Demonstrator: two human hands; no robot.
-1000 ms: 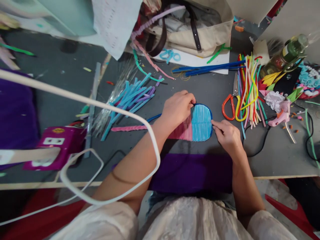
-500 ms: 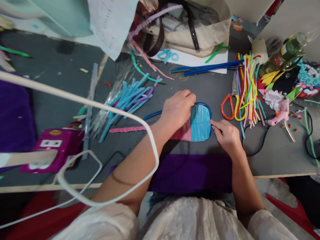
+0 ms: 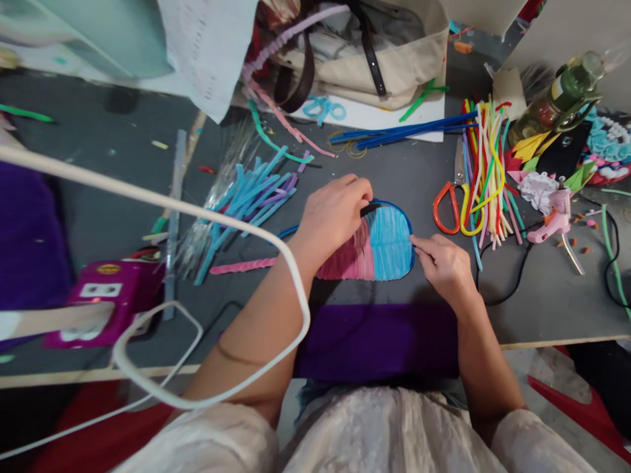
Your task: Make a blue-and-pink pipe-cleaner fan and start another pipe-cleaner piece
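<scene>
A rounded panel (image 3: 390, 244) made of pipe cleaners lies on the grey table, light blue at its right end and pink toward the left. Round its top and right edge runs a dark blue pipe cleaner (image 3: 405, 215), whose tail comes out left of my wrist. My left hand (image 3: 335, 213) is closed at the top edge, pinching that dark blue pipe cleaner; its fingertips are partly hidden. At the right edge, my right hand (image 3: 444, 263) pinches the same strip against the panel with thumb and forefinger. A pink pipe cleaner strip (image 3: 241, 266) sticks out to the left, beneath my left forearm.
Scissors (image 3: 446, 207) and a bundle of coloured pipe cleaners (image 3: 488, 177) lie right, with a pink glue gun (image 3: 555, 217) beyond. Blue pieces (image 3: 256, 190) lie left. A white cable (image 3: 300, 282) loops over my left arm. A purple cloth (image 3: 379, 338) lies at the front edge.
My left hand has slid left along the panel's top edge, uncovering more of the pink part and the blue rim. My right hand keeps its pinch at the right edge.
</scene>
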